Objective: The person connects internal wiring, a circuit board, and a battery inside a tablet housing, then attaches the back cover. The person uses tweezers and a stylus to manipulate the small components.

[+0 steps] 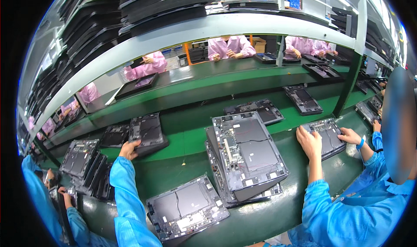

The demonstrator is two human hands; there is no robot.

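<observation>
Bench (182, 173), green, beneath the stack (254, 153) of open casings. Co-worker (362, 210) right of the stack, hands (310, 141) on another casing (329, 143). Loose casing (186, 208) nearer and left of the stack. Held casing (146, 128) farther left of the stack, near left corner clamped in left hand (129, 150)'s fingers (135, 143). Right hand out of view, fingers impossible to tell.

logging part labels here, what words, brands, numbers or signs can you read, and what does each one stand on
No text can be read.
Pale marks on the top casing of the middle stack: too small to read.
Pale marks on the front casing: too small to read.
White stickers on both: no legible print.
Casing in the left hand, the held casing: nothing legible.
</observation>
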